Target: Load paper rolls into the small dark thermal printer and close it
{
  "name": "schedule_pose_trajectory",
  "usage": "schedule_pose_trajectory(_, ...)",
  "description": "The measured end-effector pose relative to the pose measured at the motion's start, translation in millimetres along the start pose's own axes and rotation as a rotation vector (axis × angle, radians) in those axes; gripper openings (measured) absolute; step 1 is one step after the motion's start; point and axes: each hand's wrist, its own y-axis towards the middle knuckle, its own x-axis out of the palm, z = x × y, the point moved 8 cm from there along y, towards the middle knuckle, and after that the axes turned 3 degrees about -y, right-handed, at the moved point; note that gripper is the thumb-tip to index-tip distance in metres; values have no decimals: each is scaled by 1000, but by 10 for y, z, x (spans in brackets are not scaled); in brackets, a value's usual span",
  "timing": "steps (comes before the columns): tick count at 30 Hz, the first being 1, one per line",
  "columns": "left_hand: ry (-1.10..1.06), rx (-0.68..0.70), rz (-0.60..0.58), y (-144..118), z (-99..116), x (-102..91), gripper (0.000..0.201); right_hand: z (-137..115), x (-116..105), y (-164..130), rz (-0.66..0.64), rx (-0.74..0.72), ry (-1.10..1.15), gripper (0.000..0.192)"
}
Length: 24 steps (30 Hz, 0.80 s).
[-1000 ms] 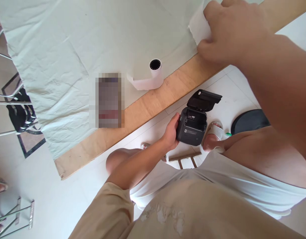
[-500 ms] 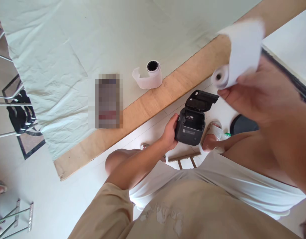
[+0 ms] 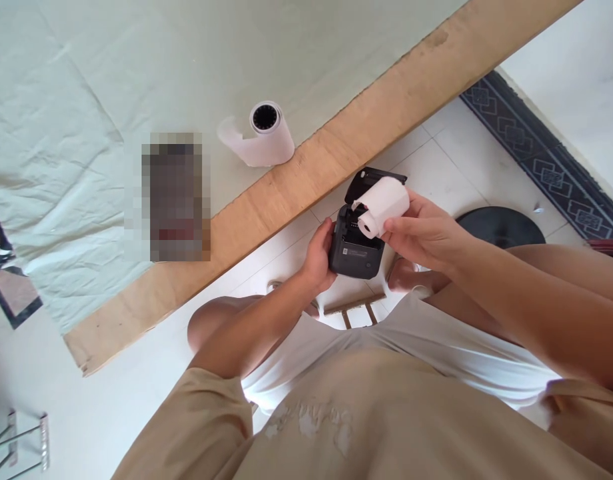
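Observation:
My left hand (image 3: pixel 320 257) is closed round the left side of a small black label printer (image 3: pixel 357 260), held over my lap below the table edge. The printer's lid is swung up at the back, and its paper bay lies partly exposed. My right hand (image 3: pixel 419 230) grips a white paper roll (image 3: pixel 386 203) between thumb and fingers, its loose end curling over the top. That roll hovers right at the open bay, in front of the lid; whether it touches the printer I cannot tell. Another white paper roll (image 3: pixel 279 143) with a black core lies on the table, its end unrolled leftward.
A pale cloth (image 3: pixel 111 73) covers the table, whose bare wooden edge (image 3: pixel 281 203) runs diagonally in front of me. A blurred-out rectangular item (image 3: pixel 174 193) lies near that edge. Below are a round black object (image 3: pixel 501 225) on the floor and a wooden stool rung (image 3: pixel 354 305).
My right hand has brought the paper roll down and left, from high at the right to the printer's open bay. The left hand still holds the printer. The whole view has shifted somewhat.

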Motion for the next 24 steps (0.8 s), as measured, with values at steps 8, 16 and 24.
schedule_pose_trajectory(8,-28,-21,2,44,1,49,39,53,44,-43,16,124,197,57)
schedule_pose_trajectory(16,-54,-26,14,25,34,43,39,52,12,-52,45,104,97,42)
schedule_pose_trajectory(24,-82,-20,43,-27,89,84,42,54,79,-75,47,105,180,67)
